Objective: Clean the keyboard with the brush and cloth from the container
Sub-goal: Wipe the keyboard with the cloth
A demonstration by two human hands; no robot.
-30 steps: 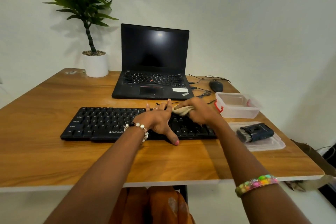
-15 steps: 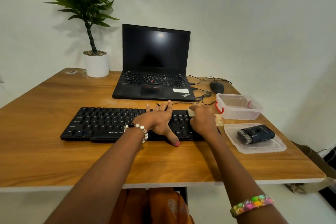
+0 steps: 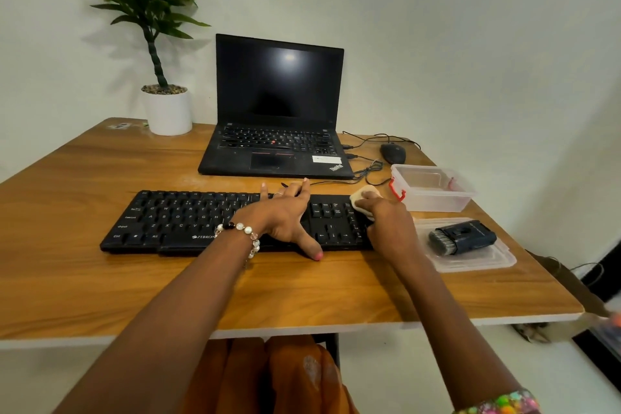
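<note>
- The black keyboard (image 3: 188, 222) carries white lettering "ZEBRON" on its front edge, just left of the left wrist; the rest of the word is hidden behind the arm.
- Its keycaps show white legends: a letter row reading Q W E R T Y, plus "Ctrl" and "Alt" on the bottom row.
- The laptop (image 3: 279, 148) has "ThinkPad" printed slantwise at the right corner of its palm rest.
- A white sticker (image 3: 324, 159) beside that logo is too small to read.

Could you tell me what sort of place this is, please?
Probably a home or small office desk: a wooden table against a plain wall, with an open laptop, a wired mouse and a potted plant.
</note>
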